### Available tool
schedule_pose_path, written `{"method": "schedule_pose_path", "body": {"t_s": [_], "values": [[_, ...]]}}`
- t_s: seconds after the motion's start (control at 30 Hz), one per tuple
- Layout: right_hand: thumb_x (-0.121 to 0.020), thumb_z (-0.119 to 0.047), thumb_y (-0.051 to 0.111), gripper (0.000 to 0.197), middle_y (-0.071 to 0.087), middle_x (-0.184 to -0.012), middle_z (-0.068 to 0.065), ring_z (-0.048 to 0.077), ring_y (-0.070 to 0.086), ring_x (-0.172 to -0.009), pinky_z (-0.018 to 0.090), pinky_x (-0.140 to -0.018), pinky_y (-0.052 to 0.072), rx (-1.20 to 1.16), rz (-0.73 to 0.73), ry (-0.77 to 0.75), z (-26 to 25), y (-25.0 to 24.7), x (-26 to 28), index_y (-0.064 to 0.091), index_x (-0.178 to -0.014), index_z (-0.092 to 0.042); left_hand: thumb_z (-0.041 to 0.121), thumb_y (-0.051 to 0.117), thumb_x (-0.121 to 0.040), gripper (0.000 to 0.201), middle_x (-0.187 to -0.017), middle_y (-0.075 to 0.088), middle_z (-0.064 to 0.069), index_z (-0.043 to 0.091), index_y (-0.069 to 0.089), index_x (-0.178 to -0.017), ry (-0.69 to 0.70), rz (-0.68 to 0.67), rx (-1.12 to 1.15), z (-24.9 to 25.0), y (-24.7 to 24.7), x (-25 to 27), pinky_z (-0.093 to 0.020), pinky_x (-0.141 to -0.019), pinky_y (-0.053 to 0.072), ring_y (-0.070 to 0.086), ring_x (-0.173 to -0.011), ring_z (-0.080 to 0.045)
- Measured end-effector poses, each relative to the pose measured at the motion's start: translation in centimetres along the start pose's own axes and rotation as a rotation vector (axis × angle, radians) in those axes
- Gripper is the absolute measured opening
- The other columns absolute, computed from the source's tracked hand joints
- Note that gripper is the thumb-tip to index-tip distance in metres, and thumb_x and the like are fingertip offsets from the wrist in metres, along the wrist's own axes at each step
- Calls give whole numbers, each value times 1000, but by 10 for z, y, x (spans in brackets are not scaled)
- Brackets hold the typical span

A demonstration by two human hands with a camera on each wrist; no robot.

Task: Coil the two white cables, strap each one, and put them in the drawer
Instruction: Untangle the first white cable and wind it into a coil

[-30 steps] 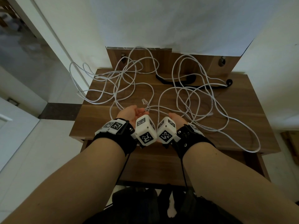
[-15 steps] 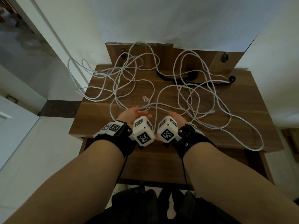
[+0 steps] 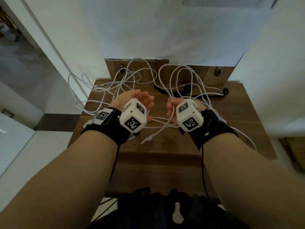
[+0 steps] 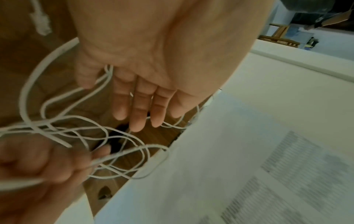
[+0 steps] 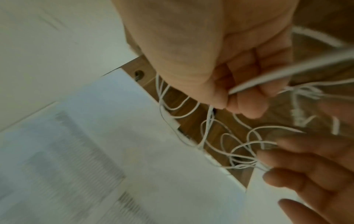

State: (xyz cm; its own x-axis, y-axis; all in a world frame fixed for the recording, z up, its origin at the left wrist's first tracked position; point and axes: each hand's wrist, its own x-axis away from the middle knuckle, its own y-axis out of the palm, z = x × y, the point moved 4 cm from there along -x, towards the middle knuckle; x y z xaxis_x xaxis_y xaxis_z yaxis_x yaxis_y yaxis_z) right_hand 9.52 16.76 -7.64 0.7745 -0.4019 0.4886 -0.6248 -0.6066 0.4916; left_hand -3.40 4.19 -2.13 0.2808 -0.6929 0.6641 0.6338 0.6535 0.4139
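Two tangled white cables [image 3: 181,76] sprawl over the wooden table [image 3: 247,121]. My right hand [image 3: 170,106] is a fist that grips one cable, also seen in the right wrist view [image 5: 245,94]. My left hand [image 3: 145,97] is held palm up with straight fingers [image 4: 138,106]. Cable strands [image 4: 107,72] run through the crook between its thumb and forefinger. A plug end [image 3: 146,139] hangs below and between the hands. Both hands are raised above the table's middle. Two black straps [image 3: 224,92] lie at the back of the table.
A wooden back panel [image 3: 148,70] with knobs stands behind the table against a white wall. Cable loops [image 3: 77,90] hang over the table's left edge. A wooden front panel [image 3: 156,171] sits below the tabletop's near edge.
Both hands have risen from the near edge and moved apart, lifting cable strands with them. The right hand has closed into a fist on the cable, and the plug end now hangs below.
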Motion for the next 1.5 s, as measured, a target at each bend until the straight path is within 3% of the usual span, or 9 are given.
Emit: {"method": "schedule_pose_path", "body": {"t_s": [0.23,0.37,0.5,0.63,0.8,0.97,1.1,1.3,1.5], "values": [[-97,-6,51,14,58,-85,0,2,61,-49,16,-54,50,303,240,-193,-92,32,83,61,-106,-12,13,53,-96,15,-76,69,-9,9,66,-90,167,-96,-63,49,53,22,-33,-70,55,65,-75,-21],[-99,-21,51,28,63,-102,-4,7,60,-89,23,-91,50,508,383,-271,-114,40,106,63,-123,-11,5,45,-97,18,-68,65,-8,6,63,-100,249,-193,-21,59,86,28,-22,-49,53,64,-56,-15],[-94,-23,61,10,68,-83,-9,-5,60,-59,6,-48,43,698,434,-285,-119,36,116,69,-99,-21,12,51,-97,18,-61,61,-4,5,56,-80,272,-247,-34,66,103,39,-16,-40,44,55,-49,-9],[-92,-23,65,13,71,-80,-5,-2,61,-51,10,-45,44,699,442,-285,-116,35,116,71,-102,-17,7,50,-96,15,-103,69,-12,4,64,-101,344,-258,-118,68,113,47,-15,-47,50,65,-69,-13],[-90,-24,64,15,75,-97,2,13,64,-85,30,-83,52,754,453,-319,-117,43,117,71,-77,-22,-5,50,-92,28,-118,65,-11,9,63,-113,397,-206,-435,64,111,42,-18,-53,53,65,-75,-16],[-86,-26,68,9,70,-75,-10,0,62,-58,14,-51,46,820,447,-282,-118,49,122,74,-87,-21,-4,64,-83,31,-106,71,-8,15,69,-108,412,-283,-826,52,103,32,-28,-83,56,68,-98,-18],[-87,-17,69,21,73,-87,3,1,62,-50,11,-43,43,683,406,-316,-120,52,123,73,-107,-11,23,69,-87,6,-64,63,5,20,71,-92,511,-171,-921,55,101,28,-18,-58,51,59,-59,-5],[-89,-26,68,22,58,-52,-3,6,50,-36,14,-42,40,553,478,-372,-128,34,132,63,-73,-12,18,70,-86,11,-53,54,0,9,65,-90,539,95,-349,80,70,17,-20,-44,44,49,-43,-9],[-84,-30,72,25,41,-53,-2,13,38,-42,34,-63,41,86,309,-440,-123,31,126,59,-93,-11,16,70,-86,8,-57,53,-2,9,67,-84,465,157,-193,82,63,21,-21,-46,42,46,-47,-10]]}}
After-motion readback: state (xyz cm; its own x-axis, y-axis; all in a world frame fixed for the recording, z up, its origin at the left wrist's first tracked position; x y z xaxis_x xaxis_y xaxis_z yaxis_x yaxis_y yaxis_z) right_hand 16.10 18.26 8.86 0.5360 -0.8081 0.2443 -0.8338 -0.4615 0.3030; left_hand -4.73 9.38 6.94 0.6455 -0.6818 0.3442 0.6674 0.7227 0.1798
